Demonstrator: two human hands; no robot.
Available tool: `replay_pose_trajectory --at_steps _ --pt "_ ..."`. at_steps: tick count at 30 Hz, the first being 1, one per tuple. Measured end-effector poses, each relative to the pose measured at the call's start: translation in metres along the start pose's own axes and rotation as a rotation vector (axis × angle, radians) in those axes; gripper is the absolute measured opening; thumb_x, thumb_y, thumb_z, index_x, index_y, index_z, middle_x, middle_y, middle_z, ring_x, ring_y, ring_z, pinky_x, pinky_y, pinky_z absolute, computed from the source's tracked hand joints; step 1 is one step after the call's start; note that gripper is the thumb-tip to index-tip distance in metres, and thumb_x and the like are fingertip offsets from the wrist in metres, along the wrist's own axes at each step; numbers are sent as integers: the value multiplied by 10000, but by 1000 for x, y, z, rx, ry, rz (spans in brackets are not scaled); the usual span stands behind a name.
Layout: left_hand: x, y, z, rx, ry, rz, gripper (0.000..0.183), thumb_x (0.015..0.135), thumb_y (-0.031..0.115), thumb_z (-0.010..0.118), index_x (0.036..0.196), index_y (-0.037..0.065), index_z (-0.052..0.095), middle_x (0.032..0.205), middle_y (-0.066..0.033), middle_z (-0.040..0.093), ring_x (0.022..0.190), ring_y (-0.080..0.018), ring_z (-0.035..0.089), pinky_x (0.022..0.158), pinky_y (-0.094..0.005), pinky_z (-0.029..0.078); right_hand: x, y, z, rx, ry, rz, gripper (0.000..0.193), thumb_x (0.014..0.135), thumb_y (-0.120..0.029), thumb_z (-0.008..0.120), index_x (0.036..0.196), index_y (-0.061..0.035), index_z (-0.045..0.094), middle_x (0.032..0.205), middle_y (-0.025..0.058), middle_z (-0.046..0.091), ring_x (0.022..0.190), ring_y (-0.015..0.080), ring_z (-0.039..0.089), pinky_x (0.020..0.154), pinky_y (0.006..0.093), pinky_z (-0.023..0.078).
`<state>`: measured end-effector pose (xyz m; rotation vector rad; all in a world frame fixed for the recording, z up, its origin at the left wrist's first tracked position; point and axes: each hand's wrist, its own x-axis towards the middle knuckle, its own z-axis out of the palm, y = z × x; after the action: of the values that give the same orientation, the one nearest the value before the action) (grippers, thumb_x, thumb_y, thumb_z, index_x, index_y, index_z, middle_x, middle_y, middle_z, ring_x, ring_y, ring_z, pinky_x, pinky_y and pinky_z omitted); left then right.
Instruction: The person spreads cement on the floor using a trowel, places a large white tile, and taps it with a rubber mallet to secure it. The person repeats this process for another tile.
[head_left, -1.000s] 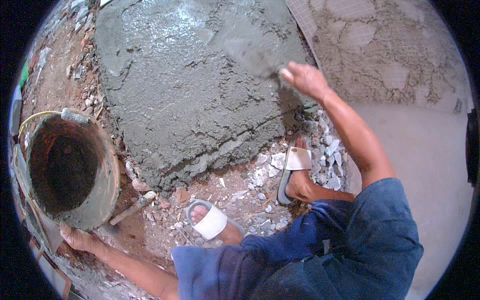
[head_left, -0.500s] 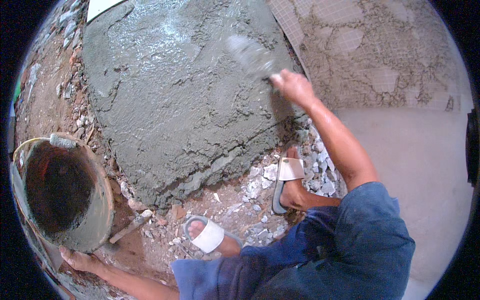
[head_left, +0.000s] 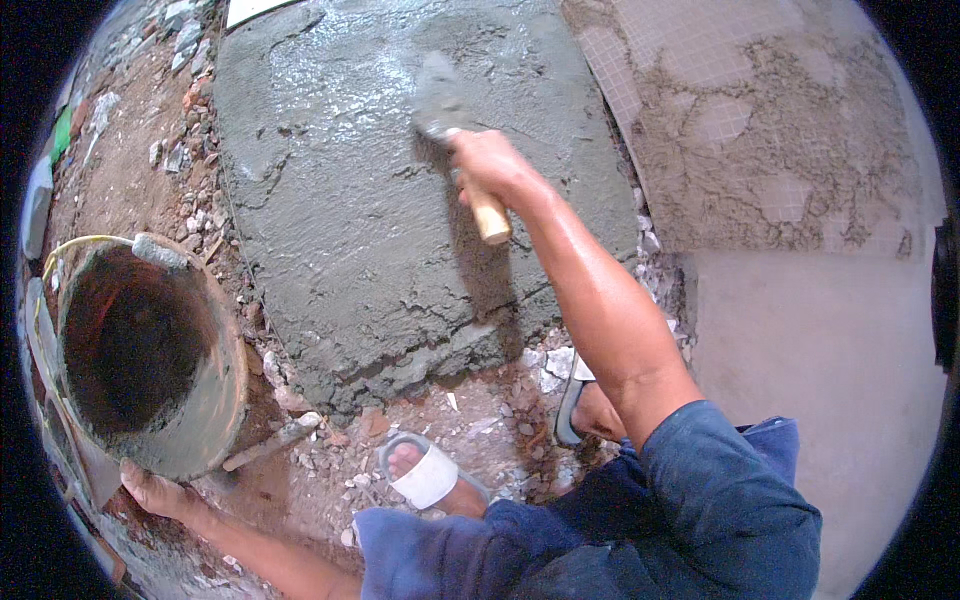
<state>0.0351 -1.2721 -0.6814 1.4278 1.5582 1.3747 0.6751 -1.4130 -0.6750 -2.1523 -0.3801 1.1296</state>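
Note:
My right hand (head_left: 490,165) is closed around the wooden handle of a trowel (head_left: 490,222). Its blade, blurred by motion, is at the surface of a slab of wet grey mortar (head_left: 350,230). At lower left, my left hand (head_left: 155,492) grips the near side of a tilted bucket (head_left: 185,440), with most of its fingers hidden. The bucket's mouth faces me, its inside is dark, and grey mortar coats the lower wall. A padded grip (head_left: 160,250) sits on its wire handle.
Mortar-smeared tiled paving (head_left: 740,130) borders the slab on the right, beside smooth pale floor (head_left: 800,360). Broken stones and dirt (head_left: 140,190) line the left. A short stick (head_left: 270,443) lies by the bucket. My sandalled feet (head_left: 425,475) stand on rubble below the slab's crumbly edge.
My right hand has swept left across the mortar with the trowel, bringing its wooden handle into sight. My left hand stays on the bucket. The whole view has shifted slightly.

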Motion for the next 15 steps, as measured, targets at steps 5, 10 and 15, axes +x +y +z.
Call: replay_pose_trajectory --at_steps 5,10,15 --pt "-5 8 3 -67 -3 -74 395 926 293 527 1172 -13 568 1141 -112 585 1042 -249 557 952 -407 446 -18 -13 3 -1045 -61 -516 533 898 -473 482 920 40 624 864 254 664 810 378 670 752 483 513" --pt "-9 11 6 23 56 -97 405 939 306 523 1178 -18 566 1124 -105 590 1035 -233 555 930 -372 447 32 -27 -74 -1065 306 -218 486 893 -453 491 1065 -18 626 1065 250 639 1021 391 614 852 512 477" --pt "-17 19 10 3 61 -115 406 940 328 520 1154 -16 559 1099 -102 597 994 -226 564 906 -366 455 75 -28 -107 -678 327 -19 489 910 -424 473 1001 31 628 945 212 640 797 330 648 721 444 522"
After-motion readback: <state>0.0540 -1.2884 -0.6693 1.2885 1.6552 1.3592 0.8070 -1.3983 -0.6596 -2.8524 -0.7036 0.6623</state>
